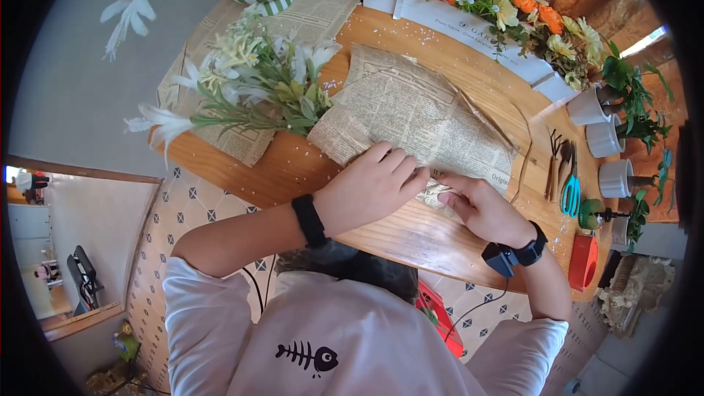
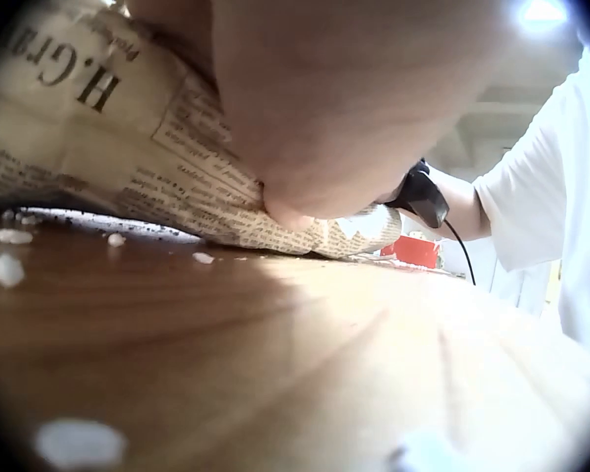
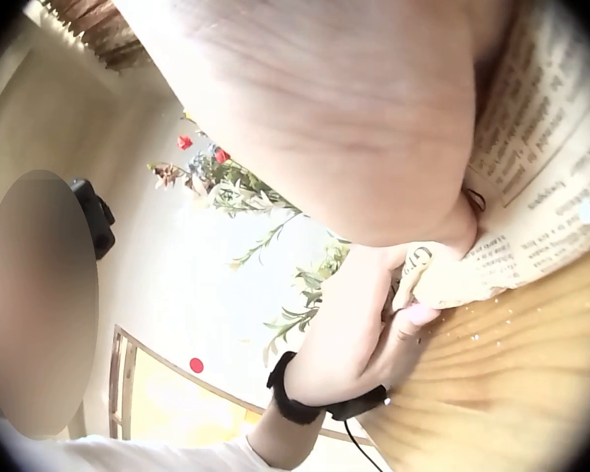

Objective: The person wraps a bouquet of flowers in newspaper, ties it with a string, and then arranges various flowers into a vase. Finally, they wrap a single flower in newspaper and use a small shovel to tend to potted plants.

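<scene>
I see both hands working the near edge of the newspaper sheet [image 1: 411, 117], which lies on the wooden counter [image 1: 293, 165] in front of me: my left hand [image 1: 370, 187] presses on it with fingers curled over the edge, and my right hand [image 1: 480, 209] pinches the same edge just beside it. A bunch of white flowers [image 1: 249, 84] lies left of the sheet, and teal scissors [image 1: 571, 191] lie to its right.

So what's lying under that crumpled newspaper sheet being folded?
Only the round wooden table shows beneath the crumpled newspaper sheet; the left hand and right hand cover its near edge, hiding anything inside.
</scene>
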